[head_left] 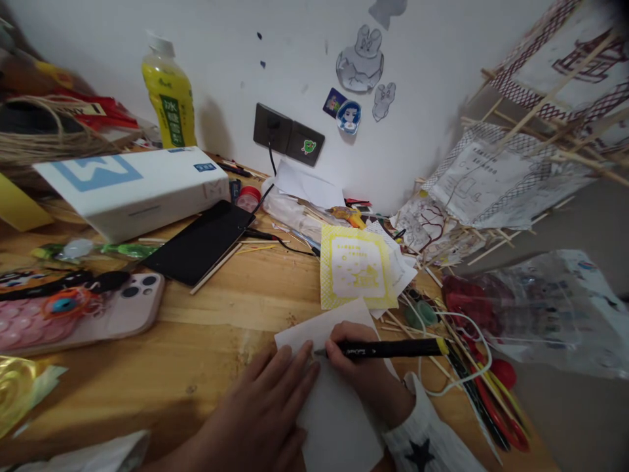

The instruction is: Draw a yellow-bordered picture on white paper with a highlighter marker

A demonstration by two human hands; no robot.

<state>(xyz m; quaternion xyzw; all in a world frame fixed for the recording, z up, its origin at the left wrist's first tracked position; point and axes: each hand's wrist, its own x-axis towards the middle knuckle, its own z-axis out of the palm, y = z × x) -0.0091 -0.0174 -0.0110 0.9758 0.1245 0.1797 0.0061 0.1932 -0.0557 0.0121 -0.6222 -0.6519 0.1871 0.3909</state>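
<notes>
A white sheet of paper lies on the wooden table in front of me. My left hand rests flat over its left edge, fingers stretched out. In my right hand is a black marker with a yellow end, gripped between thumb and fingers. The marker's tip is at the paper, close to my left fingertips; whether it touches I cannot tell. No marks show on the visible part of the sheet. Just beyond it lies a yellow-bordered drawing, partly over other papers.
At the left are a pink-cased phone, a black tablet-like slab, a white box and a drink bottle. To the right lie a white cable, sticks, a plastic bag and a stick frame with drawings.
</notes>
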